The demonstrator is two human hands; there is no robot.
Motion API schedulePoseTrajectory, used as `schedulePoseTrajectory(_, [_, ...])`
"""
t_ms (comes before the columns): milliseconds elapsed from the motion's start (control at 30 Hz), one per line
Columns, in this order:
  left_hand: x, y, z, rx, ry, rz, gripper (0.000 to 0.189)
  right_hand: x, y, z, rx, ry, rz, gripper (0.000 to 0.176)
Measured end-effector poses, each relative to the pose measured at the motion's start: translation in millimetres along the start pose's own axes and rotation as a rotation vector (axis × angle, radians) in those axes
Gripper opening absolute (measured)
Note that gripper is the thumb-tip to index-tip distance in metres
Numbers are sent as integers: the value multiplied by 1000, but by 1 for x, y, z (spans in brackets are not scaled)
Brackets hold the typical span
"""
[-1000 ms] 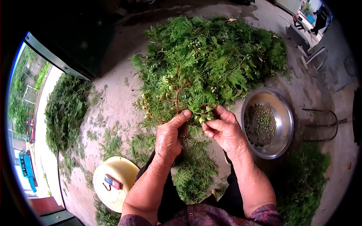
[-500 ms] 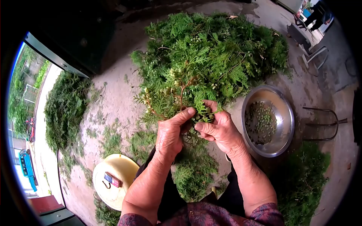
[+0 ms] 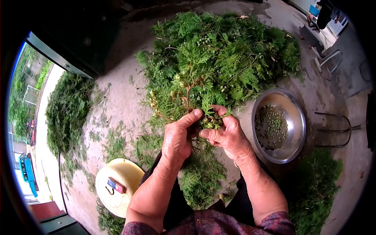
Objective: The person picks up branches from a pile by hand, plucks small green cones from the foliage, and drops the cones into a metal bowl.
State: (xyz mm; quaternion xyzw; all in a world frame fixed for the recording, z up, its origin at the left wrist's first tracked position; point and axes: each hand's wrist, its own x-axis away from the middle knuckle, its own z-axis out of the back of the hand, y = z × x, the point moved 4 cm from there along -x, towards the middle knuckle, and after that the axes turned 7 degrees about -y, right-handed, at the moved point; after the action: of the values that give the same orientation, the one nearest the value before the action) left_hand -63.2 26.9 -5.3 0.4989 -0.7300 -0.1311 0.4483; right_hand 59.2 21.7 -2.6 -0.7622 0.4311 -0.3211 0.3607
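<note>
Between my hands is a green conifer sprig (image 3: 188, 94) bearing small, pale green cones. My left hand (image 3: 178, 135) pinches its stem, thumb on top. On the sprig's right side my right hand (image 3: 227, 135) has thumb and fingers curled round a cluster of cones (image 3: 211, 123); some fingertips are hidden behind the leaves. Just beyond my hands lies a large heap of cut conifer branches (image 3: 231, 51). To the right of my right hand stands a steel basin (image 3: 299, 135) with loose green cones (image 3: 274, 123) in its bottom.
A pale yellow upturned tub (image 3: 113, 203) at lower left carries a mobile phone (image 3: 116, 185) and a small dark hook (image 3: 109, 190). More branches lie in a left pile (image 3: 68, 113) and at lower right (image 3: 313, 188). A metal-legged stool (image 3: 338, 129) is beyond the basin. Someone in dark clothes (image 3: 327, 15) is at upper right.
My right thumb has shifted slightly down and away from the cones, so more of the cluster shows. My left hand keeps its hold on the sprig.
</note>
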Motion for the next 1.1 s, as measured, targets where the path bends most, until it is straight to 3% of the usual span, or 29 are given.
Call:
schedulePoseTrajectory(600, [-2, -3, 4, -140, -12, -93, 19, 0, 0, -1, -2, 164, -42, 19])
schedulePoseTrajectory(733, [-1, -1, 10, -263, 60, -86, 17, 0, 5, 0, 151, 141, -35, 16])
schedulePoseTrajectory(900, [1, -6, 6, -23, 54, -83, 17, 3, 7, 2, 217, 91, -100, 21])
schedulePoseTrajectory(1000, [5, -2, 1, -29, 152, -116, 14, 11, 10, -2, 236, 33, -203, 17])
schedulePoseTrajectory(1100, [-18, 36, 29, 48, 105, -309, 13, 20, 11, 0, 109, -9, -237, 17])
